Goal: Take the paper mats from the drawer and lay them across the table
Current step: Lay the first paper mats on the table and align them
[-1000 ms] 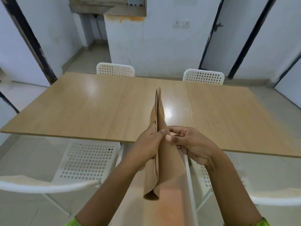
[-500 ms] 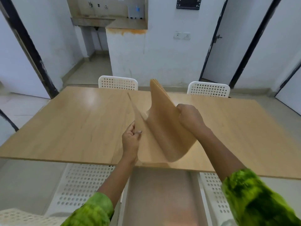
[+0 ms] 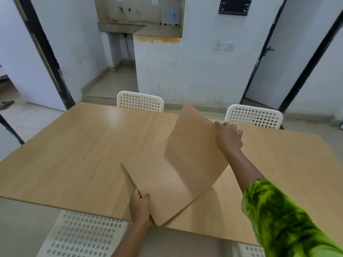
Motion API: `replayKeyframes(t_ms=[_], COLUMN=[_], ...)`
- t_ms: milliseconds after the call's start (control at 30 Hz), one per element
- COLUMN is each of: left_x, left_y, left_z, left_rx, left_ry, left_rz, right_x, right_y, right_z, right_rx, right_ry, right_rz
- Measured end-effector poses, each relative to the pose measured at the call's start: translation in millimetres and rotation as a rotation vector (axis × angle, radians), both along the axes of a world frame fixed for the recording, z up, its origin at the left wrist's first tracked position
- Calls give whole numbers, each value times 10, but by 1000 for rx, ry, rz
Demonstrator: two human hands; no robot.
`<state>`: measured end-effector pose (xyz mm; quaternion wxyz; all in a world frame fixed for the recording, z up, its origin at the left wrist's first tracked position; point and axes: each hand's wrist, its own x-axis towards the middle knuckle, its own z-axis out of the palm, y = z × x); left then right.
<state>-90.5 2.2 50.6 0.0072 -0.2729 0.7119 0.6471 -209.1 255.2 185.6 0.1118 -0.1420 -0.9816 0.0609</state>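
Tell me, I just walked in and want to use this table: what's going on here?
A person at the wooden table is handling brown paper mats. The left hand pinches the near corner by the table's near edge, where the paper rests on the wood. The right hand grips the far edge and holds it raised, so the paper bends upward. How many sheets there are cannot be told. White chairs stand at the far side.

Tan paper mats (image 3: 185, 164) over a light wood-grain table (image 3: 74, 154); white chairs (image 3: 140, 101) dotted with holes; mottled green sleeve (image 3: 278, 219).
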Motion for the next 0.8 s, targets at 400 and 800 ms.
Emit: replayKeyframes(t_ms=[400, 800], left_x=[-46, 191], left_y=[-9, -211], left_z=[-174, -44], left_rx=[-124, 37], left_ry=[-59, -101], left_rz=[50, 116], right_x=[255, 1111], right_y=[-53, -972], right_z=[-615, -1156], right_rx=[73, -587], right_ry=[-163, -416], right_rz=[55, 266])
